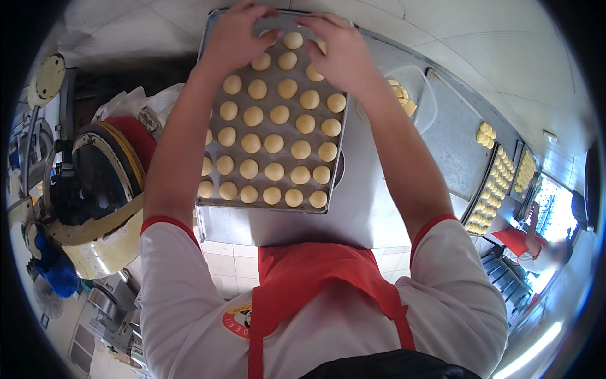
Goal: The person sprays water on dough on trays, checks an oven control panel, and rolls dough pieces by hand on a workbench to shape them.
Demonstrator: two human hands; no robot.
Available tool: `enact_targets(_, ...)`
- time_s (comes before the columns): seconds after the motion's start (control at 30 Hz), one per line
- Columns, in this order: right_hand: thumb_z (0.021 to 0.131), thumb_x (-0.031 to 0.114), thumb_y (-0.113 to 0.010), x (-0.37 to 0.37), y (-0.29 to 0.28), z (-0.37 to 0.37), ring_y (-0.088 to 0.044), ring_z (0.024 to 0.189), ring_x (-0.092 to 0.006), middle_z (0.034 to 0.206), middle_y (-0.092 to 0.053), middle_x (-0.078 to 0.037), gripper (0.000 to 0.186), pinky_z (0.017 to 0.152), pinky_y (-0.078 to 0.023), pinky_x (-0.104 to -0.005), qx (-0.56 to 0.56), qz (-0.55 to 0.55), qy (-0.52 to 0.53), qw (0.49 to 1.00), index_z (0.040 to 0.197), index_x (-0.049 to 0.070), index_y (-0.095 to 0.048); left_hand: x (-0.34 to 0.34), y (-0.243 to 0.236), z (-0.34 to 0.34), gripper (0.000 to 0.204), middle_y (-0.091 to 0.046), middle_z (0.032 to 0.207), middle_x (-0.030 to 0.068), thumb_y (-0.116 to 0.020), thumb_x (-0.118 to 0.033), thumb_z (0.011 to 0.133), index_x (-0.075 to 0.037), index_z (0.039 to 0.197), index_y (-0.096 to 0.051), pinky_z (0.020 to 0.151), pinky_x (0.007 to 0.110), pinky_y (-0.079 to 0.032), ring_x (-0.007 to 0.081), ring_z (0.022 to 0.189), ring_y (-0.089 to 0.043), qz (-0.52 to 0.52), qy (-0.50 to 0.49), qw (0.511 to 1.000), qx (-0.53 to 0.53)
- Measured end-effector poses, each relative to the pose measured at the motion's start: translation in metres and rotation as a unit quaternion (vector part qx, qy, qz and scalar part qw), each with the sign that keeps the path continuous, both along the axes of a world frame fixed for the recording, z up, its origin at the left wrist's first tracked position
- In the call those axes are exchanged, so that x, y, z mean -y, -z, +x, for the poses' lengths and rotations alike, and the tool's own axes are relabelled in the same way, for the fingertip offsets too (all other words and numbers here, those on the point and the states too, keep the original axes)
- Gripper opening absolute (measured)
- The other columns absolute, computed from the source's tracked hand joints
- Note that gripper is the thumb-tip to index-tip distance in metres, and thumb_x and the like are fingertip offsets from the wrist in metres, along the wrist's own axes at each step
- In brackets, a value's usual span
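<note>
Both hands work at the far edge of the tray. The left hand has its fingers curled down over the far left corner; the right hand bends over the far right part. What each grip closes on I cannot tell, because the fingers hide it. Just beside the fingertips lie dough balls, pale yellow, in neat rows that fill the tray to its near edge. The tray rests on a steel table.

To do this well, I think each ball should be set down gently, in line with its row and apart from its neighbours, not pressed flat.
</note>
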State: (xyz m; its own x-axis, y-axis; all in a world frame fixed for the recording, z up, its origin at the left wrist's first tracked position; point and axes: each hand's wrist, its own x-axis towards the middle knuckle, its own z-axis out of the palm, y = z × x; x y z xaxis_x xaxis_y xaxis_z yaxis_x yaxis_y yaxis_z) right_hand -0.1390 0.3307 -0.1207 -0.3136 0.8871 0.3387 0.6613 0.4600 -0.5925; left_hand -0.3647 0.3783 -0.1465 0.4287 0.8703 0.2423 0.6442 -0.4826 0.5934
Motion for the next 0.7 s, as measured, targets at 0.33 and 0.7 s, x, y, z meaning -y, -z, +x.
enact_targets(0.33,0.089,0.003,-0.072,0.211,-0.051,0.193,-0.07,0.107,-0.0345,0.117,-0.07,-0.015,0.023,0.091,-0.056,-0.0393,0.008,-0.043,0.161,0.986,0.111,0.005,-0.074,0.057,-0.005,0.05,0.033,-0.073,0.104,0.0027,-0.078,-0.035,0.086,-0.017,0.114,-0.075,0.095,0.045,-0.044,0.0278,0.104,-0.065,0.059,-0.039,0.985,-0.159)
enact_targets(0.7,0.092,0.006,-0.068,0.31,0.034,0.578,-0.067,0.107,-0.039,0.126,-0.065,-0.017,0.028,0.093,-0.056,-0.0421,0.114,-0.052,0.471,0.873,0.119,0.006,-0.072,0.132,-0.067,0.143,0.04,-0.069,0.126,0.0146,-0.076,-0.021,0.094,-0.007,0.13,-0.068,0.106,0.046,-0.045,0.0336,0.118,-0.062,0.233,-0.151,0.952,-0.128)
